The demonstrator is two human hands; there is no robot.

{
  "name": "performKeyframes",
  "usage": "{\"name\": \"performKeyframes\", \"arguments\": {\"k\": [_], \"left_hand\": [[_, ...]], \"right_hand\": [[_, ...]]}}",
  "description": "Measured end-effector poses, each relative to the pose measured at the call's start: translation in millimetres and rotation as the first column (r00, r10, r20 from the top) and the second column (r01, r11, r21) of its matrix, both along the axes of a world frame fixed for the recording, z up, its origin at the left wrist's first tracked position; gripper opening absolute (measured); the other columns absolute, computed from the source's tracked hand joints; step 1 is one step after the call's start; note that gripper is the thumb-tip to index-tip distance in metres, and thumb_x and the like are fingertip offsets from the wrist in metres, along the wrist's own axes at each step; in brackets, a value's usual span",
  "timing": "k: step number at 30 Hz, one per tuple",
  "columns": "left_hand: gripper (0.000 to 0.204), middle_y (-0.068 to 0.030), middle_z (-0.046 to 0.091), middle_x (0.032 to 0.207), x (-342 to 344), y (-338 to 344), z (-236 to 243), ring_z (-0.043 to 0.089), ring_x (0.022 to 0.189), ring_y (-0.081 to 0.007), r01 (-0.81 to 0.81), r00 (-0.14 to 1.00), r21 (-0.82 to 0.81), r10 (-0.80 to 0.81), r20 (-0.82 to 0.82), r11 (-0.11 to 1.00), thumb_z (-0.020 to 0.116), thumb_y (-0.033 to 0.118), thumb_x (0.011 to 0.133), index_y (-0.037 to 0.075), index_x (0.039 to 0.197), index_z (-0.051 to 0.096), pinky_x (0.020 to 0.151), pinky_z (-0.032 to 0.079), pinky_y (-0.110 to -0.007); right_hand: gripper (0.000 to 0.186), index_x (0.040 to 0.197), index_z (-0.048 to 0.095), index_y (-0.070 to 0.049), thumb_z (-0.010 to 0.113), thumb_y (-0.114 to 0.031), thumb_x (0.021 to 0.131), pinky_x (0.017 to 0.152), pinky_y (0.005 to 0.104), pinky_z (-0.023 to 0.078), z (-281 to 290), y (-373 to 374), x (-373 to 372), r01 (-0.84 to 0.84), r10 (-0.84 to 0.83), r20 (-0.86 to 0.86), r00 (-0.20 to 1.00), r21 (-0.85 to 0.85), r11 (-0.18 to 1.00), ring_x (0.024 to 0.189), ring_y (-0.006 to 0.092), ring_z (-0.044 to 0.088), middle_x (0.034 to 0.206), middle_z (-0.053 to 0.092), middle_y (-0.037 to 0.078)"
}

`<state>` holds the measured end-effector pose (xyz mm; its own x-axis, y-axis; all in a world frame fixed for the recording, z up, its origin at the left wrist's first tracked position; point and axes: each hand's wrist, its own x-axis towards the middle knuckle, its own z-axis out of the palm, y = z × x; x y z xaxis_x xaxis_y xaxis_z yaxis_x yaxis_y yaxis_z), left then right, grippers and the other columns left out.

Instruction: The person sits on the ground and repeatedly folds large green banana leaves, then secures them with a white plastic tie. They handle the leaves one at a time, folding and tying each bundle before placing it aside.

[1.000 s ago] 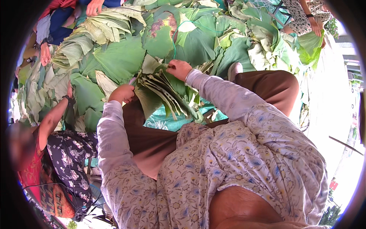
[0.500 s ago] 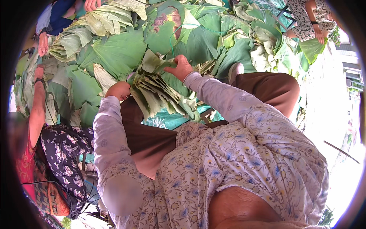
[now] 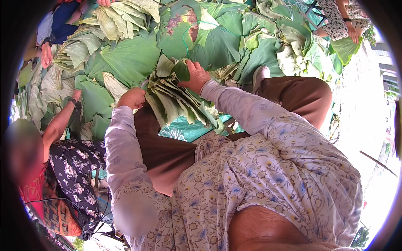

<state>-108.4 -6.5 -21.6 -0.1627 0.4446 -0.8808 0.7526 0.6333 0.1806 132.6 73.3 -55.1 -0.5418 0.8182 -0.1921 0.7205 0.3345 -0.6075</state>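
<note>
A thick bundle of folded lotus leaves (image 3: pixel 178 98), green and dry at the edges, stands between my knees. My left hand (image 3: pixel 133 98) is closed at its left end, fingers curled around the gathered leaf edges; part of that grip is hidden. My right hand (image 3: pixel 196 78) lies on the bundle's upper right side, thumb and fingers spread apart against a green leaf. A thin green string (image 3: pixel 184 39) loops over the big flat leaves just beyond that hand.
Large lotus leaves (image 3: pixel 132 58) cover the area ahead. Another folded leaf stack (image 3: pixel 121 19) lies farther off. At left, a co-worker's hand (image 3: pixel 76 95) is on the leaves; at upper right another person's hand (image 3: pixel 354 35) holds a green leaf (image 3: pixel 346 49). Teal sheeting (image 3: pixel 184 129) shows below the bundle.
My right hand has shifted slightly down and left, its fingers opening out over the bundle. My left hand stays on its end. The left co-worker's arm has reached farther right.
</note>
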Motion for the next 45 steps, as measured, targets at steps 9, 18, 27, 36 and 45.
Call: {"name": "performKeyframes", "arguments": {"k": [9, 18, 27, 36, 45], "left_hand": [[0.010, -0.0070, 0.057, 0.064, -2, 3, -5, 0.055, 0.054, -0.0152, 0.031, 0.999, -0.030, -0.031, -0.010, 0.999, 0.046, 0.003, 0.072, 0.001, 0.076, 0.055, 0.045, 0.042, -0.027], [0.011, -0.0068, 0.057, 0.066, -1, 5, -3, 0.055, 0.054, -0.0151, 0.043, 0.999, -0.054, -0.044, -0.018, 0.998, 0.045, 0.003, 0.072, 0.002, 0.077, 0.055, 0.046, 0.043, -0.027], [0.012, -0.0071, 0.056, 0.067, 4, 3, 7, 0.054, 0.055, -0.0150, 0.030, 0.999, -0.020, -0.030, -0.024, 0.999, 0.045, 0.002, 0.071, 0.002, 0.079, 0.054, 0.045, 0.043, -0.027], [0.010, -0.0067, 0.056, 0.065, -7, 1, -5, 0.055, 0.055, -0.0141, -0.037, 0.997, 0.014, 0.036, 0.067, 0.999, 0.049, 0.006, 0.072, 0.003, 0.080, 0.055, 0.046, 0.045, -0.026], [0.012, -0.0069, 0.059, 0.068, -7, 3, -6, 0.057, 0.054, -0.0143, -0.007, 0.999, 0.025, 0.006, 0.043, 1.000, 0.048, 0.006, 0.072, 0.001, 0.079, 0.057, 0.045, 0.046, -0.026]], "right_hand": [[0.074, 0.124, 0.027, -0.011, 0.065, -0.033, 0.065, 0.080, 0.0438, 0.039, -10, 12, -8, -0.004, 0.005, 0.046, 0.999, -0.023, 1.000, 0.098, 0.0326, 0.047, 0.112, 0.041, 0.014], [0.041, 0.103, 0.044, -0.009, 0.061, -0.020, 0.068, 0.074, 0.0394, 0.042, -12, 27, 2, 0.074, 0.028, -0.342, 0.939, 0.283, 0.956, 0.090, 0.0313, 0.048, 0.100, 0.047, 0.013], [0.019, 0.080, 0.055, -0.007, 0.049, -0.025, 0.076, 0.061, 0.0396, 0.045, -37, 14, -27, -0.202, 0.239, -0.226, 0.944, 0.174, 0.964, 0.067, 0.0323, 0.055, 0.075, 0.057, 0.014], [0.017, 0.080, 0.050, -0.008, 0.051, -0.025, 0.076, 0.060, 0.0399, 0.044, -17, 41, -12, 0.086, -0.040, -0.263, 0.964, 0.166, 0.982, 0.067, 0.0319, 0.055, 0.073, 0.057, 0.013], [0.016, 0.081, 0.053, -0.007, 0.050, -0.022, 0.075, 0.061, 0.0389, 0.045, -37, 3, -25, -0.189, 0.224, -0.160, 0.961, 0.206, 0.960, 0.069, 0.0319, 0.056, 0.077, 0.058, 0.013]]}}
